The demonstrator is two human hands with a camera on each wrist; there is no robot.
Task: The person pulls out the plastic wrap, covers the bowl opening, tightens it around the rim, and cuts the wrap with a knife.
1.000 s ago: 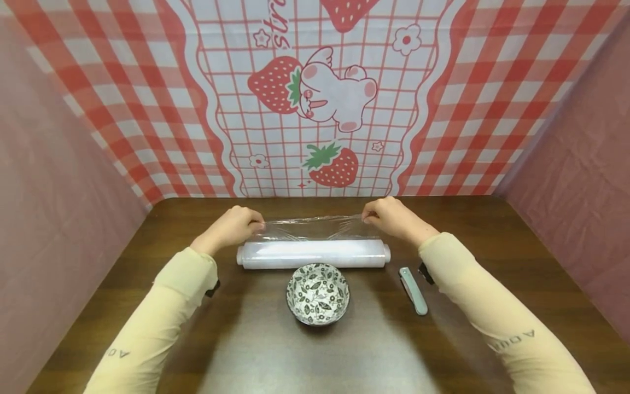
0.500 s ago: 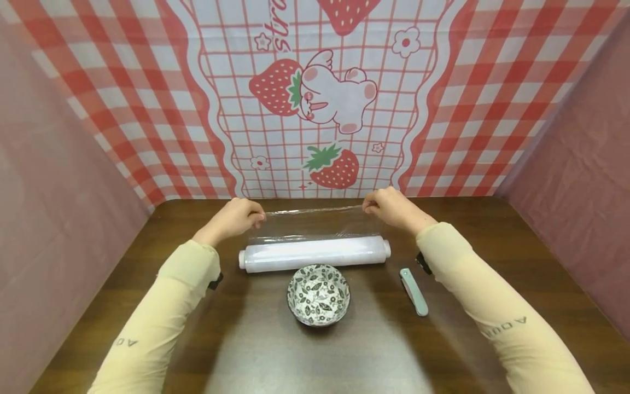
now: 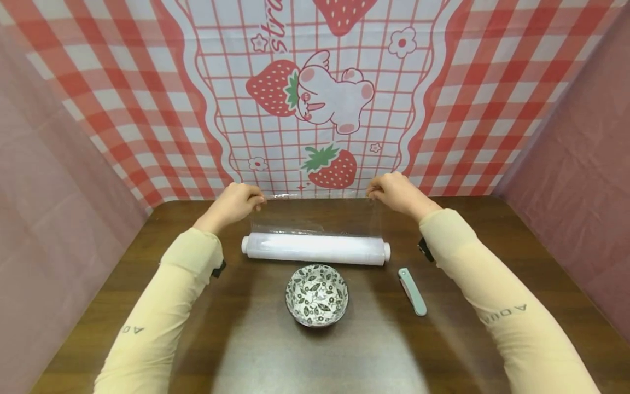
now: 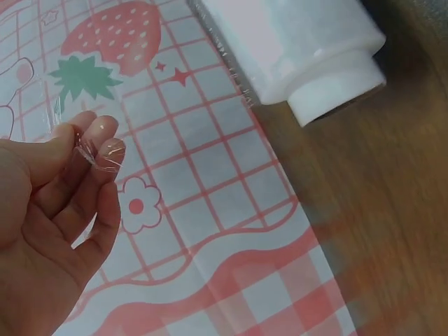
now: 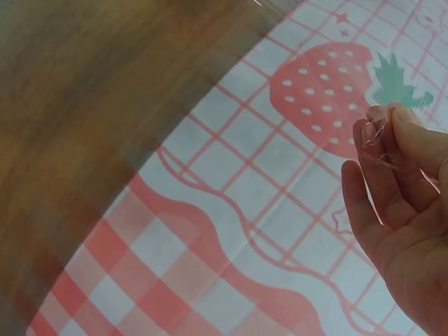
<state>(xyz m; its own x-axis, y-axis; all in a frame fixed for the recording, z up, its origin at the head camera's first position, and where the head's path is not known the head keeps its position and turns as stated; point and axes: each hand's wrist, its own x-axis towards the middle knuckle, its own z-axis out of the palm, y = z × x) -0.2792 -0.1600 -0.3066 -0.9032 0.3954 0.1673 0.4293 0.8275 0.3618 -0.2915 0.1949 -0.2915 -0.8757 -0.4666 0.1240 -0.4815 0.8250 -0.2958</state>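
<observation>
The roll [image 3: 317, 249] is white, the film [image 3: 315, 214] on its far side clear and colourless. Nearer, the bowl [image 3: 317, 295] is white — patterned with black leaves and blossoms; the slim tool [image 3: 412, 292] to its right is pale mint green. The table [image 3: 256, 355] is brown wood grain. The far cloth [image 3: 403, 87] is red-and-white gingham left and right — red grid on white between, with red strawberries [image 3: 333, 168]. The sleeves [image 3: 157, 306] are pale yellow.

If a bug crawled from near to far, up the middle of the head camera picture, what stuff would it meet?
Patterned bowl → white roll → clear plastic sheet → strawberry cloth.
</observation>
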